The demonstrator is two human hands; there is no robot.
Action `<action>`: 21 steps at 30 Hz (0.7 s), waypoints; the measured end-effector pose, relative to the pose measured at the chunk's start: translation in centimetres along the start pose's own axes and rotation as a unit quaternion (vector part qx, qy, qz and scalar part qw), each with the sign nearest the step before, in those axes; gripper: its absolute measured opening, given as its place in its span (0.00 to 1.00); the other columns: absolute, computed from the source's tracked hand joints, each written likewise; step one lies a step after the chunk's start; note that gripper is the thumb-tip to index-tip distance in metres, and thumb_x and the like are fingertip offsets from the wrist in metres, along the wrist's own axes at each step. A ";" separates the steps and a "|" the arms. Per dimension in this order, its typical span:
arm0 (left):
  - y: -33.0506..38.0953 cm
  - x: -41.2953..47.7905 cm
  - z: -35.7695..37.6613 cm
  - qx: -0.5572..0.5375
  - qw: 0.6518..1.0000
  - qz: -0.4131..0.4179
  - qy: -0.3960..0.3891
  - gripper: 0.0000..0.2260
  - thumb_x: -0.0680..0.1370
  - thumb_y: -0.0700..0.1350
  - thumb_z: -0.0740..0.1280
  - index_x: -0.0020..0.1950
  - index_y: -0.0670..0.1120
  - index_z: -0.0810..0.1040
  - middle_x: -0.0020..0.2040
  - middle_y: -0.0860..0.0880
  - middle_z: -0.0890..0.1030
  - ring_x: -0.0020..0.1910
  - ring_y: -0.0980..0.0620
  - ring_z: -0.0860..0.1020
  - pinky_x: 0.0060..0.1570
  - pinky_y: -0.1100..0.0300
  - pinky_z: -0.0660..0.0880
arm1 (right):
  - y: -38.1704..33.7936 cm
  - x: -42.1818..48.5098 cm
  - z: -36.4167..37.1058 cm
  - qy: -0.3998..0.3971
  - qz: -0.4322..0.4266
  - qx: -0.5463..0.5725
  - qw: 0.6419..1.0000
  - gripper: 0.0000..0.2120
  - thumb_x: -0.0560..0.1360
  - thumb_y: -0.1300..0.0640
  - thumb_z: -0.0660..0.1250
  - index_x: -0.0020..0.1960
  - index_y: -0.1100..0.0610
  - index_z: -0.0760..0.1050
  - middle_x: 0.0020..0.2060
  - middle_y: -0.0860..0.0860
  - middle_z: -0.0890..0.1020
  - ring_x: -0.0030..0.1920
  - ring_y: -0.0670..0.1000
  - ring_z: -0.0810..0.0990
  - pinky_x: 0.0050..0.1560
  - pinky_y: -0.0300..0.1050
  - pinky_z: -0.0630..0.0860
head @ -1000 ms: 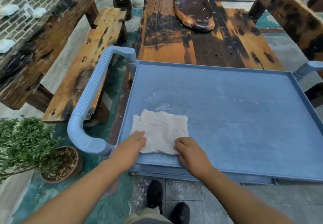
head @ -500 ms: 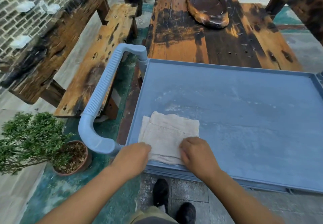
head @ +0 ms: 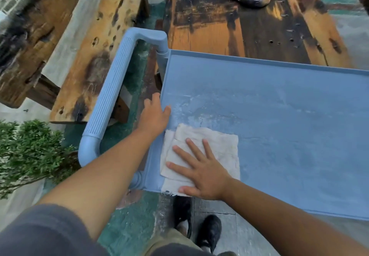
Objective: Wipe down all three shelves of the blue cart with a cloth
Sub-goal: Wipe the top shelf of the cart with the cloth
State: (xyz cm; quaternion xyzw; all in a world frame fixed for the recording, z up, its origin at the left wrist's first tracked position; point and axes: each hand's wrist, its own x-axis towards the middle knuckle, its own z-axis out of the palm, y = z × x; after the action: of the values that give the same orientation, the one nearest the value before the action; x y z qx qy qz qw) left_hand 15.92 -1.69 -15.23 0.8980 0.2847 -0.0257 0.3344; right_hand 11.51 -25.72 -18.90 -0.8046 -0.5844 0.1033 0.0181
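Observation:
The blue cart's top shelf (head: pixel 279 128) fills the right half of the head view, dusty with pale smears. A folded off-white cloth (head: pixel 221 144) lies at its near left corner and hangs slightly over the front rim. My right hand (head: pixel 201 173) lies flat on the cloth, palm down, fingers spread. My left hand (head: pixel 154 116) holds the shelf's left rim, thumb inside the shelf and fingers over the outside. The two lower shelves are hidden under the top one.
The cart's ribbed blue handle (head: pixel 111 90) arches at the left. A weathered wooden bench (head: pixel 85 52) stands left of it and a wooden table (head: pixel 219 28) butts against the cart's far side. A potted shrub (head: pixel 26 152) is at lower left. My black shoes (head: pixel 209 233) are below.
My left hand left the cloth and moved forward to the shelf's left rim. My right hand opened flat on top of the cloth. The view dropped closer to the cart.

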 end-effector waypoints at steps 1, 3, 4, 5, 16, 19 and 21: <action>-0.6 -0.1 0.8 -0.037 0.999 -0.016 -0.011 0.19 0.81 0.54 0.59 0.69 0.49 0.63 0.61 0.42 0.72 0.52 0.39 0.76 0.52 0.45 0.75 | 0.1 0.1 0.1 0.000 0.001 -0.003 1.000 0.36 0.78 0.28 0.50 0.81 0.39 0.46 0.82 0.51 0.45 0.80 0.66 0.40 0.72 0.77 0.46; -1.8 -0.3 1.9 -0.103 0.993 -0.047 -0.025 0.16 0.81 0.56 0.59 0.65 0.49 0.66 0.56 0.44 0.78 0.49 0.42 0.78 0.47 0.49 0.75 | 0.2 0.4 0.2 0.004 0.001 -0.003 1.000 0.36 0.77 0.27 0.50 0.81 0.38 0.45 0.82 0.51 0.45 0.80 0.66 0.41 0.70 0.79 0.47; -2.1 -0.2 2.2 -0.133 0.989 -0.060 -0.024 0.16 0.81 0.58 0.58 0.63 0.50 0.68 0.54 0.47 0.80 0.48 0.45 0.79 0.43 0.52 0.74 | 0.5 0.7 0.2 0.006 0.003 -0.003 1.000 0.37 0.77 0.26 0.50 0.81 0.38 0.45 0.82 0.51 0.45 0.80 0.67 0.41 0.70 0.80 0.47; -2.3 -0.1 2.3 -0.158 0.985 -0.069 -0.019 0.16 0.81 0.60 0.57 0.63 0.53 0.69 0.51 0.51 0.80 0.47 0.48 0.79 0.39 0.56 0.71 | 0.7 0.9 0.2 0.007 0.004 -0.005 1.000 0.37 0.76 0.26 0.50 0.81 0.38 0.45 0.82 0.51 0.45 0.80 0.67 0.42 0.70 0.81 0.47; -2.2 -0.5 2.1 -0.200 0.976 -0.073 0.037 0.13 0.84 0.54 0.53 0.52 0.50 0.75 0.47 0.49 0.80 0.48 0.49 0.77 0.45 0.55 0.69 | 3.9 10.4 -1.1 0.020 0.105 0.016 0.994 0.39 0.73 0.23 0.51 0.79 0.39 0.55 0.82 0.49 0.47 0.80 0.66 0.42 0.69 0.80 0.45; -2.1 -0.2 2.0 -0.201 0.977 -0.066 0.037 0.12 0.84 0.52 0.54 0.53 0.50 0.74 0.47 0.48 0.79 0.48 0.48 0.77 0.45 0.55 0.68 | 4.7 10.7 -0.5 0.050 0.097 0.011 0.994 0.40 0.73 0.23 0.51 0.80 0.40 0.55 0.82 0.49 0.49 0.80 0.65 0.45 0.70 0.79 0.47; -1.8 -0.3 1.9 -0.195 0.978 -0.061 0.035 0.12 0.84 0.51 0.53 0.53 0.49 0.75 0.46 0.49 0.79 0.46 0.50 0.77 0.42 0.55 0.68 | 6.4 11.9 -0.9 0.055 0.114 0.011 0.992 0.41 0.73 0.23 0.52 0.80 0.40 0.54 0.82 0.49 0.50 0.80 0.65 0.44 0.71 0.78 0.47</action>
State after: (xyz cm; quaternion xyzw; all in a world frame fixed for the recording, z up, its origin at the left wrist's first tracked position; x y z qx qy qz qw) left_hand 15.01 -1.91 -17.72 0.7969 0.3498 0.0417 0.4908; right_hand 21.17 -16.44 -20.73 -0.8704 -0.4854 0.0671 0.0473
